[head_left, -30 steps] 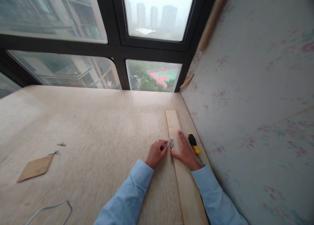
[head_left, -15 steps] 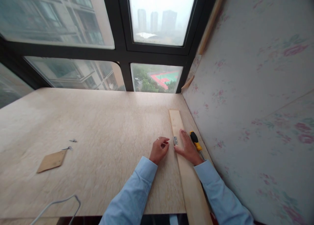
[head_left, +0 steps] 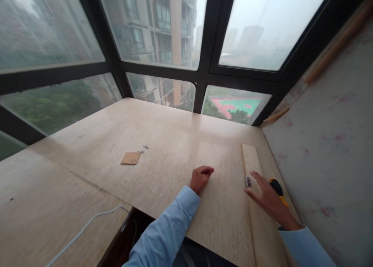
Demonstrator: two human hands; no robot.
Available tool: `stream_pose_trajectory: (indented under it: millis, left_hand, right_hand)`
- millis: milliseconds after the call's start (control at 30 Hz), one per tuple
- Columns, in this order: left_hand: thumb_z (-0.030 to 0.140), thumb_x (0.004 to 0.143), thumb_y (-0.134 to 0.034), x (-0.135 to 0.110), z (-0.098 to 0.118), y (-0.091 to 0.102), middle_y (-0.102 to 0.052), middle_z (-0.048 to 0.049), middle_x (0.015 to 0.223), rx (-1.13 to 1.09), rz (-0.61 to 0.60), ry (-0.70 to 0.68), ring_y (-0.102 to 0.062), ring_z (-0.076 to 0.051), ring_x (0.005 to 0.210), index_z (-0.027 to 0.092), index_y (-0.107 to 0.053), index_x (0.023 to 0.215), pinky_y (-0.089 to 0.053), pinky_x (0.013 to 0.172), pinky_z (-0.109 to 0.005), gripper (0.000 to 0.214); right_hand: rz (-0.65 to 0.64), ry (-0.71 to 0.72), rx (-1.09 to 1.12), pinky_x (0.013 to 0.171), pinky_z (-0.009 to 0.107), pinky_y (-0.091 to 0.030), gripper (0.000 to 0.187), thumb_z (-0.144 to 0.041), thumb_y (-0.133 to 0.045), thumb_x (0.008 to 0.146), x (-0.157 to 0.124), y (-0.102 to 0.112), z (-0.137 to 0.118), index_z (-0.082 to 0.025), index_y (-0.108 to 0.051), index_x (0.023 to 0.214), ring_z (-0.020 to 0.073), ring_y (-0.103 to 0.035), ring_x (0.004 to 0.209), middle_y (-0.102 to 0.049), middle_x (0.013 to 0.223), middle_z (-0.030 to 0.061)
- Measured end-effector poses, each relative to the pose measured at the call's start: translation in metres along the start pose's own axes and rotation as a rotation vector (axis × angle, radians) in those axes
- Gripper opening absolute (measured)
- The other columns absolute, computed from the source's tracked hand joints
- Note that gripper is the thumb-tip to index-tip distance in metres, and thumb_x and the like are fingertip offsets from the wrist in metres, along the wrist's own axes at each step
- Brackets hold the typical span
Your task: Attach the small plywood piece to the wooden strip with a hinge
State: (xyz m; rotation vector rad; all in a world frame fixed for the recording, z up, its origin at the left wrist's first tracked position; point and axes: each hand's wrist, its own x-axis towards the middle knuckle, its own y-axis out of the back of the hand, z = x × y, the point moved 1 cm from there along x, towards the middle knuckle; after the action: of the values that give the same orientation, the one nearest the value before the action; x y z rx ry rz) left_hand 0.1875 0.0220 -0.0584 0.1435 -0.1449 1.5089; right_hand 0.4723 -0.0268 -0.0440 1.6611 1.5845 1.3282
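Note:
A long pale wooden board (head_left: 250, 155) lies along the right side of the tabletop, with a small metal hinge (head_left: 248, 181) at its left edge. My right hand (head_left: 265, 195) is over the board, thumb and fingers apart on either side of the hinge; whether it touches the board is unclear. To the left of the board, my left hand (head_left: 201, 178) is above the tabletop with its fingertips pinched together; whatever is between them is too small to make out. A screwdriver with a black and yellow handle (head_left: 277, 188) lies right of the board, partly behind my right hand.
A flat brown piece (head_left: 130, 158) lies on the tabletop (head_left: 175, 143), small metal hardware (head_left: 145, 147) near its corner. A white cable (head_left: 96, 217) runs across the front left, by a dark gap in the tabletop. Windows and a papered wall (head_left: 335, 150) bound the surface.
The view has turned left. My left hand has moved away from the hinge, its fingers pinched. My right hand's fingers have spread further apart beside the hinge.

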Motion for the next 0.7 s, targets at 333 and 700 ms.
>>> stream_pose_trajectory:
  millis: [333,700]
  left_hand:
    - [0.017,0.077,-0.053,0.003,0.013,0.074,-0.07,-0.0047,0.074,-0.103,0.212,0.097,-0.068,-0.014,0.059,0.014,-0.068,0.078,-0.05,0.055,-0.023,0.016]
    - [0.006,0.074,-0.045,-0.001,0.003,0.115,-0.067,-0.0032,0.081,0.191,0.246,0.133,-0.065,-0.012,0.057,0.015,-0.063,0.078,-0.048,0.057,-0.022,0.02]
  right_hand:
    - [-0.11,-0.105,0.304,0.044,0.027,-0.053,0.041,-0.054,-0.054,0.085,0.057,0.015,-0.115,-0.019,-0.067,0.103,0.0165,-0.064,0.049,-0.072,0.073,0.0052]
    - [-0.415,0.295,0.361,0.058,0.023,-0.048,0.027,-0.027,-0.048,0.091,0.156,-0.089,-0.24,-0.018,-0.069,0.078,0.013,-0.064,0.057,-0.07,0.068,0.0025]
